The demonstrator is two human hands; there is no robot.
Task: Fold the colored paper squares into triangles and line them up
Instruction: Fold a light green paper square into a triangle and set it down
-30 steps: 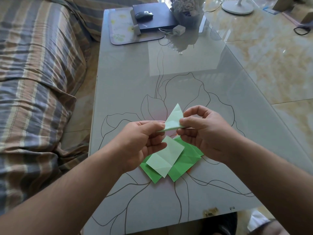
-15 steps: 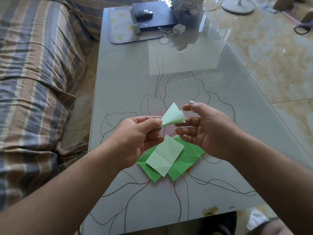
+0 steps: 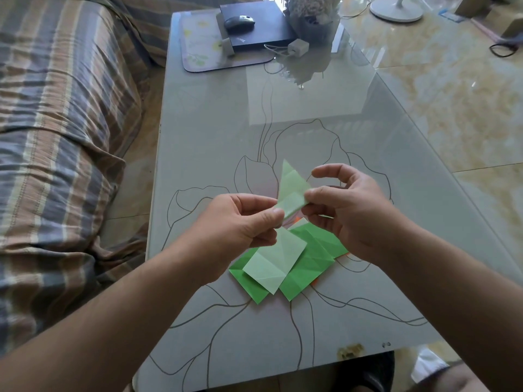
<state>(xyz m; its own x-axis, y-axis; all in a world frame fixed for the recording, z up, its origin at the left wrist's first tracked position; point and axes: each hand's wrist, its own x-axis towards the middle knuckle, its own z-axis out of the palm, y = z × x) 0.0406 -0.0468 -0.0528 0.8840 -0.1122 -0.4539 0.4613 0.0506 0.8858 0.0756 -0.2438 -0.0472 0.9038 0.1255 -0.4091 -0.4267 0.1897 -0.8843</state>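
Hands up over the table [image 3: 215,131] | my left hand [image 3: 240,224] pinched the pale green folded paper [image 3: 293,193] | my right hand [image 3: 348,210] pinched its other end | green paper squares [image 3: 300,267] lay stacked below

Single head cam, wide-angle, looks fwd and down along the table [image 3: 215,142] from its near end; no 2nd view, so no overlap. Both forearms come in from bottom corners, hands close to the lens at centre, left hand [image 3: 240,224] and right hand [image 3: 353,216] above the paper pile [image 3: 300,267]. Sofa [image 3: 62,131] fills left edge, floor [image 3: 458,103] on right, far table end near top w/ edge distortion.
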